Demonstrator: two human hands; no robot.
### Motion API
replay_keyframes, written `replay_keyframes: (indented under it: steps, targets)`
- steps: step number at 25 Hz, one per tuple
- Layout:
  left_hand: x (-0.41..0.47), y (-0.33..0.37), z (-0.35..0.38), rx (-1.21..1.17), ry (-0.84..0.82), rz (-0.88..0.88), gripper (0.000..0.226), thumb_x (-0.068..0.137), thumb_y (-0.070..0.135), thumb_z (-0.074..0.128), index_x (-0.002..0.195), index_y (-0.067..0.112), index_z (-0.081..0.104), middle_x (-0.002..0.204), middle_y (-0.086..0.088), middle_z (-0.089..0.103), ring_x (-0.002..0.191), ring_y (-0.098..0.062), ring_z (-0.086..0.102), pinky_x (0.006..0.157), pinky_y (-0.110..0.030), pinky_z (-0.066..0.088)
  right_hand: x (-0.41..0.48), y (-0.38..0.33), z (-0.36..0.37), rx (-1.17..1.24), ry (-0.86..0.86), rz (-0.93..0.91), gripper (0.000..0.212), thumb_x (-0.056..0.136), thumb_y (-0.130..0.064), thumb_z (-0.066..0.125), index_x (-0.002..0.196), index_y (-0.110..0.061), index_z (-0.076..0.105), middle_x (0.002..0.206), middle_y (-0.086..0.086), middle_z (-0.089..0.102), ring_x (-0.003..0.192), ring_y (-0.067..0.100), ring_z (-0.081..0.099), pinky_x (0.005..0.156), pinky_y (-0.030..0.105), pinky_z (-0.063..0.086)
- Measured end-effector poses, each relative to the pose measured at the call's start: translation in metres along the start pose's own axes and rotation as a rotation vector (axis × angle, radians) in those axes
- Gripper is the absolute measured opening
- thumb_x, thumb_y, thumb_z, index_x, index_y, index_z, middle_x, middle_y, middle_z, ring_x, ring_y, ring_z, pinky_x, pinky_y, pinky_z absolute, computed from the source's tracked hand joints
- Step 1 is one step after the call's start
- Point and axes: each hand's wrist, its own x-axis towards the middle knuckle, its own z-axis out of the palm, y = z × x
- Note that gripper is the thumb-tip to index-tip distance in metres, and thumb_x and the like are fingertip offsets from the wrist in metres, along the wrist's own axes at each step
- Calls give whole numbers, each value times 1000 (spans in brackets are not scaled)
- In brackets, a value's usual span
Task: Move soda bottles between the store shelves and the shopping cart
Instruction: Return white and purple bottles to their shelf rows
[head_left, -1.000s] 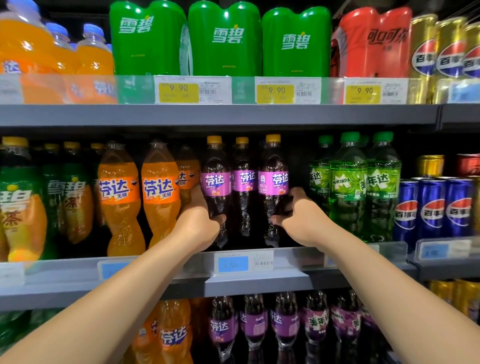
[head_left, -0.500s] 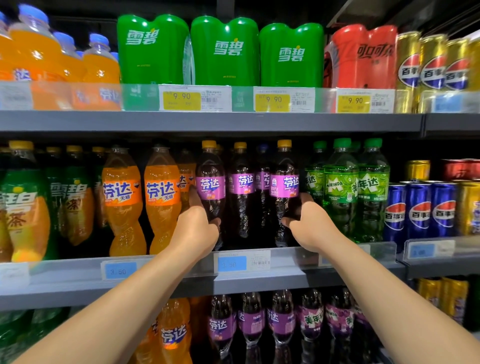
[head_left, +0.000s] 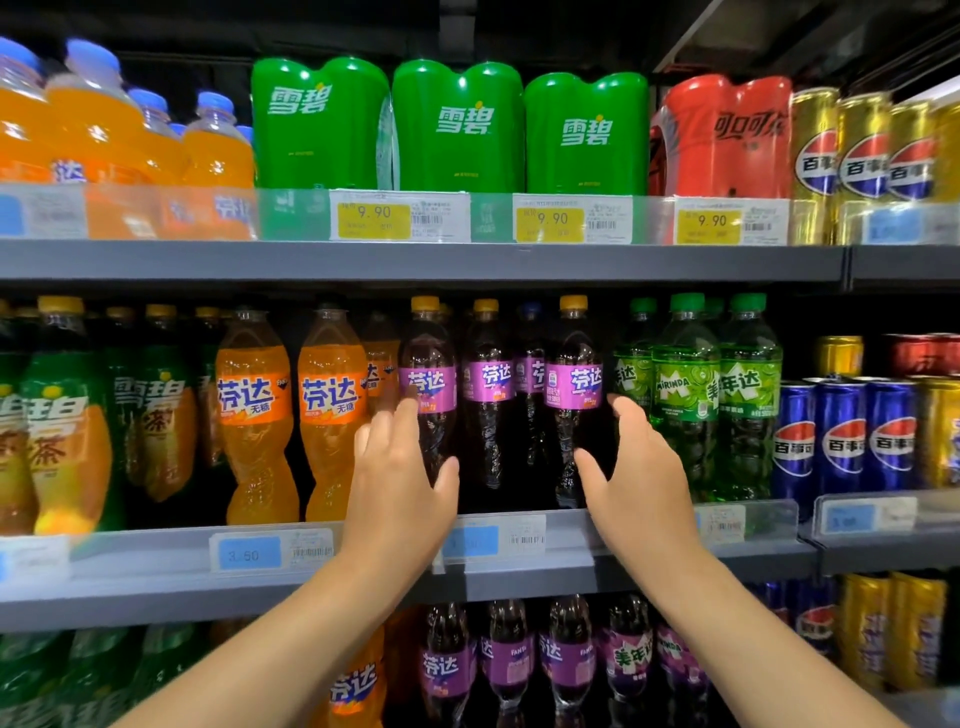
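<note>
Three purple-labelled dark grape soda bottles with yellow caps stand upright on the middle shelf (head_left: 156, 577). My left hand (head_left: 400, 483) is spread in front of the left grape bottle (head_left: 427, 358), fingers straight up over its label and thumb out to the right. My right hand (head_left: 641, 473) is spread at the right side of the right grape bottle (head_left: 571, 364), fingers straight, thumb in front of its lower body. The middle grape bottle (head_left: 487, 374) stands between my hands, untouched. Neither hand curls round a bottle. No shopping cart is in view.
Orange soda bottles (head_left: 254, 415) stand left of the grape ones, green Mirinda bottles (head_left: 685, 395) right, blue cans (head_left: 841, 436) further right. Green packs (head_left: 457, 124) and a red pack (head_left: 727, 135) fill the top shelf. More grape bottles (head_left: 566, 660) stand on the shelf below.
Both hands gripped the outer grape bottles a second ago; their fingers have now straightened and let go. The bottles stand further apart on the shelf. The view has tilted up slightly.
</note>
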Motion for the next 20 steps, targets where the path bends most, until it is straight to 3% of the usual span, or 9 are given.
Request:
replay_keyframes:
  steps: [2, 4, 7, 11, 14, 20]
  targets:
    - [-4, -2, -2, -62, 81, 189, 48, 85, 15, 77, 128, 12, 57, 118, 3, 58, 114, -10, 46, 96, -20, 40, -3, -10, 3, 84, 132, -269, 50, 93, -12, 71, 140, -9, 54, 130, 4, 63, 124, 16, 56, 105, 11, 35]
    - [0, -6, -4, -164, 57, 323, 38, 85, 12, 76, 119, 14, 61, 111, 8, 59, 105, -5, 52, 89, -18, 48, 7, -25, 9, 259, 112, -373, 45, 90, -13, 74, 134, -12, 61, 126, -5, 65, 118, 5, 59, 103, 10, 41]
    - [11, -8, -4, -284, -3, 366, 40, 86, 15, 77, 122, 16, 60, 113, 10, 61, 106, -1, 58, 88, -11, 48, 36, -51, 24, 461, -2, -266, 51, 90, -21, 76, 137, -18, 59, 129, -14, 61, 116, -7, 56, 100, 8, 43]
    - [13, -15, -2, -352, -25, 417, 36, 85, 12, 77, 116, 19, 60, 104, 11, 61, 97, -7, 63, 79, -19, 55, 72, -71, 46, 480, -10, -188, 56, 89, -23, 77, 140, -20, 55, 137, 1, 60, 125, 11, 56, 104, 24, 45]
    - [7, -27, 0, -425, -87, 476, 35, 84, 11, 79, 113, 18, 61, 99, 12, 62, 88, -10, 66, 70, -24, 56, 84, -78, 61, 342, 54, -285, 47, 89, -20, 76, 133, -15, 60, 136, 5, 57, 125, 18, 55, 101, 18, 38]
    - [9, -29, 1, -560, -132, 345, 43, 80, 15, 83, 114, 25, 59, 97, 13, 63, 87, -16, 69, 68, -21, 57, 105, -79, 77, 307, 28, -113, 36, 92, -16, 71, 128, -17, 66, 140, 7, 55, 130, 22, 52, 99, 11, 26]
